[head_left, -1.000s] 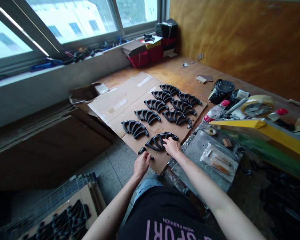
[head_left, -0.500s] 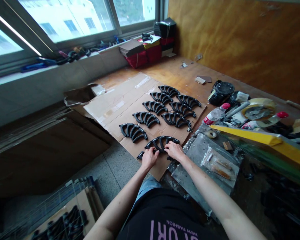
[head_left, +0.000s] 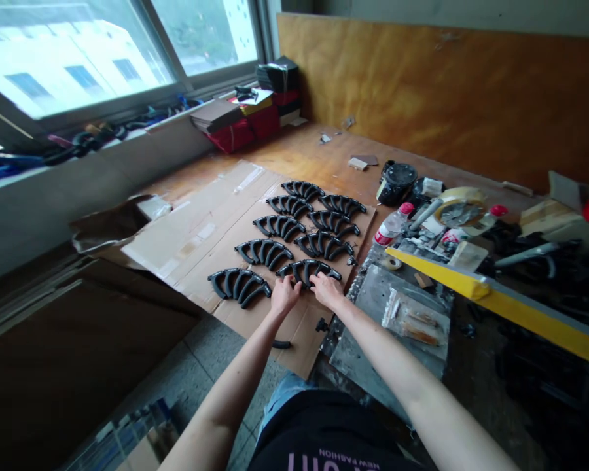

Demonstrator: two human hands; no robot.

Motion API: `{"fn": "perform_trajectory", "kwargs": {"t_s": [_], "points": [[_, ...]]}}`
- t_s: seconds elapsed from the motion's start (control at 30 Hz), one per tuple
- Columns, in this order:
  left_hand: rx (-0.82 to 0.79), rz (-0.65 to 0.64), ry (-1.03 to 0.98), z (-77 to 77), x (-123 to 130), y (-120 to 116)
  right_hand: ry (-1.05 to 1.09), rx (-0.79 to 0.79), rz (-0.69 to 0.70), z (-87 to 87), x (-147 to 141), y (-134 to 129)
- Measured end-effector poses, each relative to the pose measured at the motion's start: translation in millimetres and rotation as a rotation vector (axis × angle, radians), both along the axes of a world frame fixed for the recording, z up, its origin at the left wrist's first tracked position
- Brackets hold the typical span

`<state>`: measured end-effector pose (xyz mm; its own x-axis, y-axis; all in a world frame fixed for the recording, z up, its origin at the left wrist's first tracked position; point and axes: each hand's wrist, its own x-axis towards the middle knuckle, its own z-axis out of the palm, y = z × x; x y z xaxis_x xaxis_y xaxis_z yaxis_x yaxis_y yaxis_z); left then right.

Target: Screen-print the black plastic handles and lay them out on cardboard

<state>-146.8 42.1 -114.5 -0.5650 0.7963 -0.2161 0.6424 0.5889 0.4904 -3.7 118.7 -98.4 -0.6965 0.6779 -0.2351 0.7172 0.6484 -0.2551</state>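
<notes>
Both hands are at the near side of a fan-shaped row of black curved tubes (head_left: 310, 267) on the cardboard sheet (head_left: 196, 261). My left hand (head_left: 285, 296) has its fingers closed at the row's lower left part. My right hand (head_left: 326, 290) grips the lower right part, its fingers bent over the tubes. The fingers cover part of the row. Just left lies another fan of black tubes (head_left: 239, 285), and several more rows stretch away in two columns. A single black tube (head_left: 281, 344) lies near my left forearm, and a small black piece (head_left: 321, 324) below my right hand.
A grey board with a plastic bag (head_left: 417, 317) lies to the right. Beyond it are a yellow-edged bar (head_left: 451, 281), a red-capped bottle (head_left: 393, 224), a tape roll (head_left: 461, 204) and a black container (head_left: 396, 183). Red and black stacks (head_left: 248, 124) stand by the window.
Both hands have slid the front row of tubes away from me, closer to the right-hand column. The single tube and small black piece stayed behind nearer me. The view has turned right.
</notes>
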Motion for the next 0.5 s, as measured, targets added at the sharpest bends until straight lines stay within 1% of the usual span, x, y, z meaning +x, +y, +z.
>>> {"fn": "perform_trajectory", "kwargs": {"t_s": [0.07,0.13,0.2,0.27,0.3,0.33,0.4,0.47,0.5], "points": [[-0.006,-0.033,0.016,5.3,1,-5,0.051,-0.026,-0.023,-2.8,0,0],[0.004,-0.083,0.044,10.6,7,-17,0.120,-0.031,-0.037,-4.9,7,-4],[0.055,-0.128,0.106,13.6,14,-37,0.203,-0.017,-0.041,-4.0,20,-11],[0.060,-0.165,0.157,12.7,16,-63,0.297,0.006,-0.045,1.2,41,-18],[0.022,-0.193,0.156,11.1,16,-77,0.349,0.028,-0.053,5.3,56,-23],[-0.065,-0.201,0.147,8.9,15,-90,0.400,0.058,-0.069,10.0,74,-27],[-0.244,-0.310,0.081,4.3,14,-116,0.492,0.134,-0.148,20.5,121,-38],[-0.285,-0.385,0.076,1.3,18,-137,0.553,0.213,-0.301,30.2,182,-52],[-0.281,-0.414,0.084,0.7,22,-146,0.561,0.251,-0.406,34.4,216,-60]]}}
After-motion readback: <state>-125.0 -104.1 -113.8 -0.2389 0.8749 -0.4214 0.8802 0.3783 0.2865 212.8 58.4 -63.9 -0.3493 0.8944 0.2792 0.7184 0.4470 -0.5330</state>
